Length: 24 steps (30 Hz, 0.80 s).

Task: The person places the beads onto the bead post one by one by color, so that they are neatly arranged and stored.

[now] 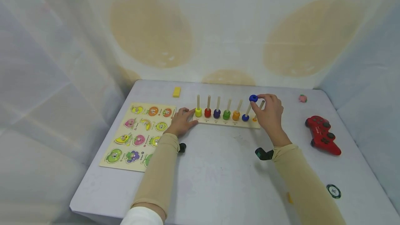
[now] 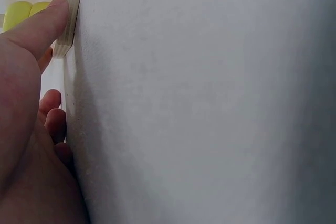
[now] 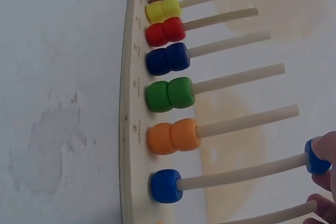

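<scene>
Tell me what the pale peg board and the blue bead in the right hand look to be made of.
Pale peg board: seemingly unfinished wood, matte with faint printed marks. Blue bead pinched by the right hand: probably painted wood or plastic, smooth with a slight sheen.

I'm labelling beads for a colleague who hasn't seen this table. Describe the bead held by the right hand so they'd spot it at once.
On the table, find the peg board with its row of upright pegs. At the top of the sixth peg from the left, the right hand pinches a blue bead. Every other bead sits low at a peg's base; this one alone is up at a tip.
</scene>
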Each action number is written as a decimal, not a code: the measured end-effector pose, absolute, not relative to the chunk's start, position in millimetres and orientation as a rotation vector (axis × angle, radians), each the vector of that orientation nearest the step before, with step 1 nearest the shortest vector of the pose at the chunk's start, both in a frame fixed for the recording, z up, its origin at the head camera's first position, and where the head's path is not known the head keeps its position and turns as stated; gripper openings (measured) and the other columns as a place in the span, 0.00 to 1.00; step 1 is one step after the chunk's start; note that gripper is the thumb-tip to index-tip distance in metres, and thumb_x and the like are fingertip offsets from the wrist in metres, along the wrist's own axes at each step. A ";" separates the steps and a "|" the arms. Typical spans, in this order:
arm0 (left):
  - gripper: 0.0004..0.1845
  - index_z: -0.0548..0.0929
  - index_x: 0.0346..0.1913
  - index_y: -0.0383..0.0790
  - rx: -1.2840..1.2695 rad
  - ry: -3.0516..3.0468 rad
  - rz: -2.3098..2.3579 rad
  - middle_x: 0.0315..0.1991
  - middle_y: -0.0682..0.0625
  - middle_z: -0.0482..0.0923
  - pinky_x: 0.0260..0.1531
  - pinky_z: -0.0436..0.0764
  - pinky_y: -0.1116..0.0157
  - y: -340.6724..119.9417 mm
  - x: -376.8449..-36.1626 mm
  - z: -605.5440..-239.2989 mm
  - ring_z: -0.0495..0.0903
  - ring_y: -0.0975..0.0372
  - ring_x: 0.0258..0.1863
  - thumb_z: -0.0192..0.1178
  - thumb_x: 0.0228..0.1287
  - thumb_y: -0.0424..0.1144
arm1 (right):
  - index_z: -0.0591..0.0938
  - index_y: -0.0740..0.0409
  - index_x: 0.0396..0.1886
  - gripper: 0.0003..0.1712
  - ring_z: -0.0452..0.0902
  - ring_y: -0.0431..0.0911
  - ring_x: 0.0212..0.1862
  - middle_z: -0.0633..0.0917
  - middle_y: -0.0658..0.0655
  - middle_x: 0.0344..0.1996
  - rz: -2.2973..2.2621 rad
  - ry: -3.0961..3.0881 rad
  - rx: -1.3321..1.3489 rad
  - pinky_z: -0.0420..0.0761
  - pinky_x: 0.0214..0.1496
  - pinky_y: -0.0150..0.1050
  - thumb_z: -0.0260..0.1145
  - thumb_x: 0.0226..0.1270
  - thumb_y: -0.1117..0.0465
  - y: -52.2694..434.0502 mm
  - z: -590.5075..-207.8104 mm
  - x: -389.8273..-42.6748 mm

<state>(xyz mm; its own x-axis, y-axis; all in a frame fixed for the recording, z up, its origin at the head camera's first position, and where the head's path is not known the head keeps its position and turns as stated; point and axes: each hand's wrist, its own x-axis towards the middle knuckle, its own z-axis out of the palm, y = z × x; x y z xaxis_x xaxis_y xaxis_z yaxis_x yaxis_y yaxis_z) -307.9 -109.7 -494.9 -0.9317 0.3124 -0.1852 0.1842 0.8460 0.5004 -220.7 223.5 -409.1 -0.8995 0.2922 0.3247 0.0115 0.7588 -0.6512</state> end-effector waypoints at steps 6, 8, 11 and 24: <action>0.36 0.57 0.80 0.67 0.388 2.762 0.705 0.79 0.48 0.50 0.77 0.55 0.43 -109.0 -308.1 -495.0 0.56 0.47 0.75 0.54 0.74 0.62 | 0.79 0.64 0.60 0.25 0.65 0.66 0.69 0.73 0.69 0.66 0.831 -2.607 -0.269 0.62 0.69 0.65 0.66 0.73 0.52 222.6 -407.3 -218.5; 0.36 0.57 0.80 0.67 0.388 2.764 0.703 0.79 0.48 0.50 0.77 0.56 0.43 -108.6 -308.0 -494.5 0.56 0.47 0.75 0.54 0.74 0.62 | 0.79 0.63 0.60 0.25 0.65 0.66 0.69 0.74 0.69 0.66 0.794 -2.626 -0.276 0.62 0.68 0.65 0.66 0.73 0.52 222.9 -407.2 -217.9; 0.36 0.57 0.80 0.67 0.388 2.766 0.697 0.79 0.48 0.50 0.77 0.56 0.44 -107.9 -307.1 -494.0 0.56 0.47 0.75 0.54 0.74 0.63 | 0.79 0.62 0.63 0.26 0.65 0.65 0.68 0.74 0.69 0.66 0.766 -2.646 -0.279 0.63 0.68 0.65 0.67 0.72 0.51 223.2 -407.4 -216.8; 0.36 0.57 0.80 0.66 0.392 2.761 0.692 0.79 0.48 0.50 0.76 0.58 0.43 -107.6 -306.4 -494.5 0.57 0.47 0.75 0.54 0.74 0.62 | 0.79 0.60 0.63 0.25 0.66 0.67 0.68 0.74 0.70 0.66 0.806 -2.608 -0.219 0.62 0.68 0.66 0.66 0.73 0.52 224.4 -411.1 -215.5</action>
